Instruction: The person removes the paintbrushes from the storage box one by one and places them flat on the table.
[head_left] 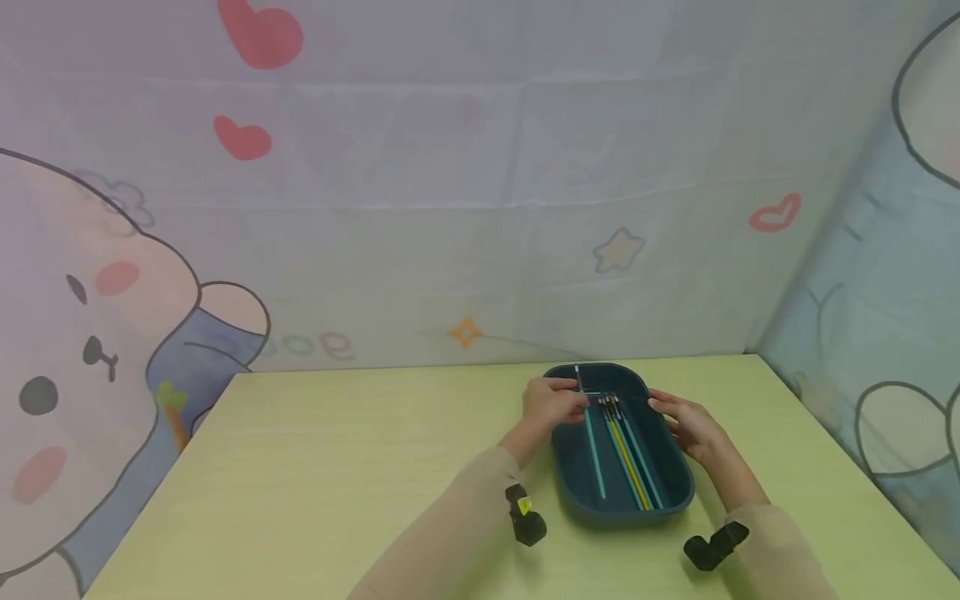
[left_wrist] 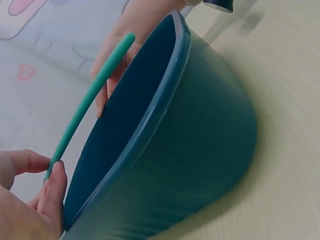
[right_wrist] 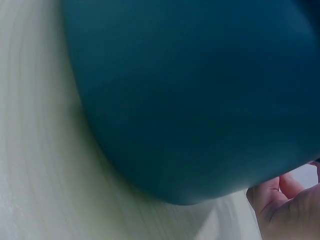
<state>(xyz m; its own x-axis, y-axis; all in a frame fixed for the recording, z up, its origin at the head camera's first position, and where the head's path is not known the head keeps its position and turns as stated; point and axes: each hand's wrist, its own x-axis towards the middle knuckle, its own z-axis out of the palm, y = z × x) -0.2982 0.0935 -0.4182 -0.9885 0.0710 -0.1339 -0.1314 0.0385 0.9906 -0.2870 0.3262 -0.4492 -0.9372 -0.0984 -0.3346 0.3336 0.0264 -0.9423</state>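
Observation:
A dark blue-green plastic basin (head_left: 626, 518) stands on the table. Over its left part, my left hand (head_left: 551, 402) pinches a paintbrush (head_left: 595, 454) by its upper part, between thumb and fingers. The teal handle of that paintbrush (left_wrist: 82, 107) shows clearly in the left wrist view, slanting above the basin's rim. Several other paintbrushes (head_left: 632, 462), with teal and yellow handles and dark tips, lie side by side inside. My right hand (head_left: 693, 427) holds the basin's right rim; part of its fingers is hidden.
The pale yellow table (head_left: 337, 475) reaches out to the left of the basin. Behind it hangs a cloth backdrop (head_left: 420, 250) printed with hearts and cartoon figures. Black wrist cameras (head_left: 527, 518) sit on both sleeves, close to the basin.

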